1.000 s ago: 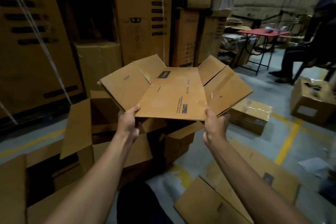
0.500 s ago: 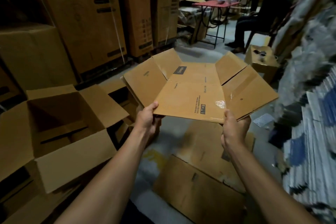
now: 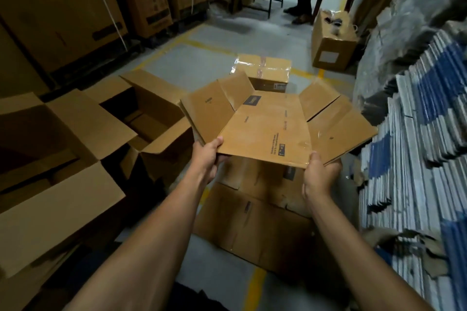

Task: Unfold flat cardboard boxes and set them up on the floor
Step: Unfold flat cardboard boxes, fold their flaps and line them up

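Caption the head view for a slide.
Both hands, left and right, hold a flattened cardboard box above flat cardboard on the floor.

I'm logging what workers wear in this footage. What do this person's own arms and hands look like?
Both forearms are bare up to the frame edge: no sleeves in view. The left hand and right hand wear no gloves. No watch, ring or wristband shows on either.

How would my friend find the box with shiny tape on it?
Start at the grey floor with yellow lines, just beyond the flat cardboard box held in both hands. The taped box sits there shut; its neighbours, the open boxes on the left, gape without tape.
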Demonstrator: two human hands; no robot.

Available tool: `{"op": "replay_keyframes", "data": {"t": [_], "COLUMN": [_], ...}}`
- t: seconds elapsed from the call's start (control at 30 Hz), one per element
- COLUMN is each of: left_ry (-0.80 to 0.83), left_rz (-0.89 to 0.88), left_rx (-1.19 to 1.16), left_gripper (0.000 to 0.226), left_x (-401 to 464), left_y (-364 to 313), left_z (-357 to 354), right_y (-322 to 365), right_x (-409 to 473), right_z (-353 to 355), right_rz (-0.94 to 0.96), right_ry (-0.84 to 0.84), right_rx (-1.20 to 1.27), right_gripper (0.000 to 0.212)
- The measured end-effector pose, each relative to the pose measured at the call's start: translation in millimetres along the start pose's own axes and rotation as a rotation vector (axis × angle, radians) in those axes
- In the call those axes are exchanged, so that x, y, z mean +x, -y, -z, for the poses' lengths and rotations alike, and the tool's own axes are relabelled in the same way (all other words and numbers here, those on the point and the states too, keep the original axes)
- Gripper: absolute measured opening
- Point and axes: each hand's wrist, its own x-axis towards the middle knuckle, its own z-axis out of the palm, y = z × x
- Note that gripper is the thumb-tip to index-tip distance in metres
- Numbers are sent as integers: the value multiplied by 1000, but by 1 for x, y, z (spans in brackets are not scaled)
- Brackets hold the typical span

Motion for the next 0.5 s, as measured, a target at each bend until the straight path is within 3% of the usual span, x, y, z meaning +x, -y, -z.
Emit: {"op": "replay_keyframes", "data": {"t": [0.2,0.4,0.5], "left_ry": [-72,-113,-164], "left_rz": [81,262,354], "left_rx": [170,308,303], "left_gripper": [32,27,21], "left_x": [20,47,56], "left_y": [47,96,116], "left_z": [-4,18,34], "right_y": [-37,-92,-136], "right_x": [20,29,21], "right_z": [22,49,68], "right_rz": [-95,-162,-181], "right_ry": [-75,-137,-132], "right_rx": [-153,-363,-510], "right_gripper": [27,22,41]}}
